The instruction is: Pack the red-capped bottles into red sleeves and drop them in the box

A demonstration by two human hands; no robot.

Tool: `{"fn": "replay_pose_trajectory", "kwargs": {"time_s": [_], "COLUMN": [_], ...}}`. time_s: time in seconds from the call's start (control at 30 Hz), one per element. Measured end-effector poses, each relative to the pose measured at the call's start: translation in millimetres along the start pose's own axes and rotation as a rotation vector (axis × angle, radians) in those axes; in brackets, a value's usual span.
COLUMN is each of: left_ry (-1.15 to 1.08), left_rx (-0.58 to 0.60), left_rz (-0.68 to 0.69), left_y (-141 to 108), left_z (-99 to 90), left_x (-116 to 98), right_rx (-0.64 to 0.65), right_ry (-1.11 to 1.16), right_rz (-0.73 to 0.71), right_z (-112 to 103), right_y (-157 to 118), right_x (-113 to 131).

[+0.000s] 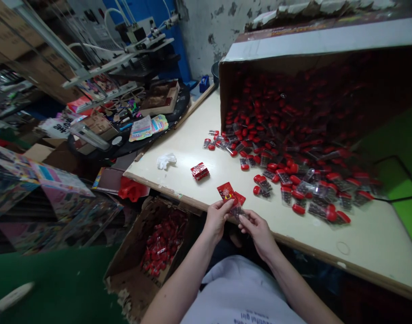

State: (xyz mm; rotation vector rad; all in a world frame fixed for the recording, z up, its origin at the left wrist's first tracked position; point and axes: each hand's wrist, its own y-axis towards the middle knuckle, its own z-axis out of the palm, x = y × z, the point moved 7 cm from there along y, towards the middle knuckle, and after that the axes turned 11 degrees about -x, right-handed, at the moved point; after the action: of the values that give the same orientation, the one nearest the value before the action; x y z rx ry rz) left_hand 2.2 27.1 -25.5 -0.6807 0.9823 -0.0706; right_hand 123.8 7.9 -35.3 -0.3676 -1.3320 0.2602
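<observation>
Close to the table's front edge, my left hand (218, 217) pinches a red printed card (225, 189). My right hand (257, 226) grips a small clear packet (237, 211) with dark contents, right against the card. Another red piece (240, 198) shows just behind the fingers; whether it is a separate card I cannot tell. To the left lies a small stack of red cards (199, 171). Several red-capped clear tubes with dark contents (262, 186) are scattered to the right of my hands.
A large cardboard box (280, 49) lies on its side on the white table (192, 198), spilling red-capped tubes. Below the table edge stands an open carton (124, 270) of red packages (161, 243). A crumpled tissue (166, 161) lies at left, near a machine with a round black table (178, 110).
</observation>
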Motion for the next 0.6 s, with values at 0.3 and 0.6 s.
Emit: {"fn": "replay_pose_trajectory", "kwargs": {"time_s": [0.3, 0.6], "left_ry": [0.044, -0.031], "left_rx": [-0.150, 0.014], "left_rz": [0.126, -0.027], "left_y": [-2.9, -8.9], "left_z": [-12.1, -8.7], "left_x": [5.2, 2.0], "right_rx": [-0.138, 0.057], "right_ry": [-0.074, 0.143], "right_rz": [-0.118, 0.141], "right_z": [2.1, 17.6], "right_y": [-6.7, -8.6], "right_x": [-1.4, -1.5]}}
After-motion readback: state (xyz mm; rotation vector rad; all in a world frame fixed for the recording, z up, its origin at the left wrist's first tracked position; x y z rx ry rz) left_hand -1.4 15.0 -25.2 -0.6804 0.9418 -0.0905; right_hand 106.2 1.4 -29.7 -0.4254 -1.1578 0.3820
